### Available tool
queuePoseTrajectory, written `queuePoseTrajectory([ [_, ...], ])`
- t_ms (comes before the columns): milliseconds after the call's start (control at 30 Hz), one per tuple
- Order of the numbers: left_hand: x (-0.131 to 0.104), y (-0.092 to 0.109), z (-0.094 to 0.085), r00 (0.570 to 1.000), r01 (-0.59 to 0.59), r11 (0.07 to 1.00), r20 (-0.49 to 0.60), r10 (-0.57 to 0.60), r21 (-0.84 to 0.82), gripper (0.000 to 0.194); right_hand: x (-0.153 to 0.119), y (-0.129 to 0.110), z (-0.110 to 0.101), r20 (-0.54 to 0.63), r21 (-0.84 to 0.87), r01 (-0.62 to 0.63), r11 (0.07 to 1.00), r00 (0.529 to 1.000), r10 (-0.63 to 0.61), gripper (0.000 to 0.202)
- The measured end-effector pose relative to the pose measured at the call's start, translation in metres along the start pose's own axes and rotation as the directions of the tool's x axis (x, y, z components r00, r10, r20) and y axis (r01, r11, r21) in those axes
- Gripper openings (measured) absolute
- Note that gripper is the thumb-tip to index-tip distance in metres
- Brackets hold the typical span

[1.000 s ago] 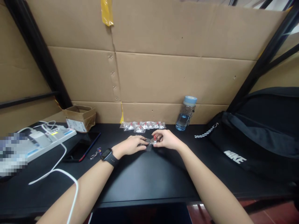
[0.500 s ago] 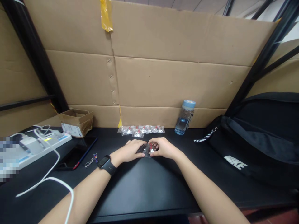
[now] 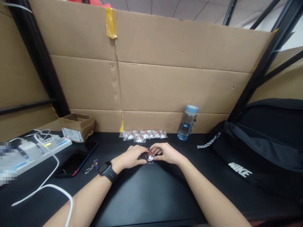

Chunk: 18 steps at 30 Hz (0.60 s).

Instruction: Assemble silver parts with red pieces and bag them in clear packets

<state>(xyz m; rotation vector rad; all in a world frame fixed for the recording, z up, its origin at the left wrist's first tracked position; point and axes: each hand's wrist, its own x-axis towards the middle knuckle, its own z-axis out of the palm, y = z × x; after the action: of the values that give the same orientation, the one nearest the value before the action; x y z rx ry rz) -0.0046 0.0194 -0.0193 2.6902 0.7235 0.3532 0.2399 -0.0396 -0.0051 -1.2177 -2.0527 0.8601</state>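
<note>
My left hand (image 3: 133, 157), with a black watch on its wrist, pinches a small clear plastic bag (image 3: 143, 156) low over the black tabletop. From the other side, my right hand (image 3: 165, 153) has its fingers closed at the edge of a shiny round silver piece with red marks (image 3: 151, 156). That piece sits between both hands against the bag; how far inside it is, I cannot tell. Behind the hands lies a row of several similar silver pieces in clear bags (image 3: 144, 135), one of them in front of the others.
A water bottle (image 3: 187, 124) stands at the back, beside a black backpack (image 3: 248, 148) on the right. On the left are an open cardboard box (image 3: 79, 126), a phone (image 3: 77, 160), a keyring (image 3: 91, 167), a power strip (image 3: 53, 146) and a white cable (image 3: 54, 186).
The silver piece has moved slightly left, from within my right fingers to against the bag, and more of it shows. My right fingers have loosened around it. The view has tilted up a little.
</note>
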Motion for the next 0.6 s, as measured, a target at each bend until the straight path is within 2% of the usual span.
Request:
queuePoseTrajectory([
  [167,0.0,0.0,-0.002,1.0,-0.002,1.0,-0.01,0.002,0.005,0.047,0.007,0.009,0.012,-0.091,0.048,-0.047,0.998,0.995,0.052,0.044],
  [300,0.0,0.0,-0.004,0.999,-0.028,1.0,-0.032,0.028,-0.006,0.044,0.009,0.01,0.016,-0.124,0.033,-0.037,0.999,0.991,0.04,0.038],
  [467,0.0,0.002,-0.008,0.998,-0.046,0.999,-0.033,0.045,-0.023,0.042,0.007,0.006,0.013,-0.08,0.07,-0.01,0.998,0.997,0.015,0.032],
  [600,0.002,0.003,-0.008,0.996,-0.089,0.993,-0.035,0.087,-0.071,0.04,0.008,0.009,0.013,-0.104,0.046,-0.035,0.998,0.994,0.04,0.031],
])
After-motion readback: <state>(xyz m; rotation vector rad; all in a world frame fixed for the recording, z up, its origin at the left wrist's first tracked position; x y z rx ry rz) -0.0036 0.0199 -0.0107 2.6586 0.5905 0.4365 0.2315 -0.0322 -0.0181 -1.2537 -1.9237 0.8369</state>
